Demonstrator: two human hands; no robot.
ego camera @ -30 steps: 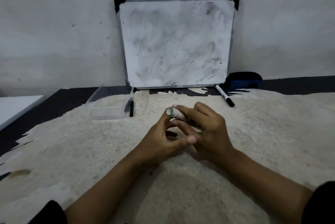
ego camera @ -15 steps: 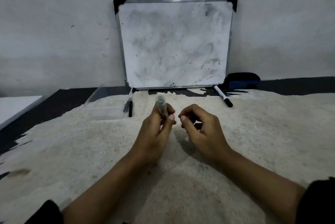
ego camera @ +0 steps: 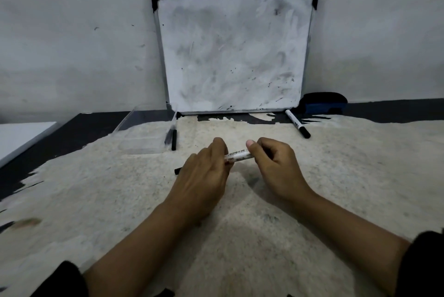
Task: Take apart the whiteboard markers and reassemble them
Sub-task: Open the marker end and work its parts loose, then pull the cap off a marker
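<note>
2 bare forearms, each ending in a bare hand: left hand (ego camera: 204, 176), right hand (ego camera: 276, 169). Black sleeves, pushed up near the elbows, show at both lower corners.

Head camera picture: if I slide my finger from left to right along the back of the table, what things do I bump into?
Clear plastic tray → black pen beside the tray → whiteboard → capped marker → blue eraser.

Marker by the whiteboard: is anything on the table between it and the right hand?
Nothing visible. The marker lies apart, with bare table between it and the right hand, which already holds another marker.
</note>
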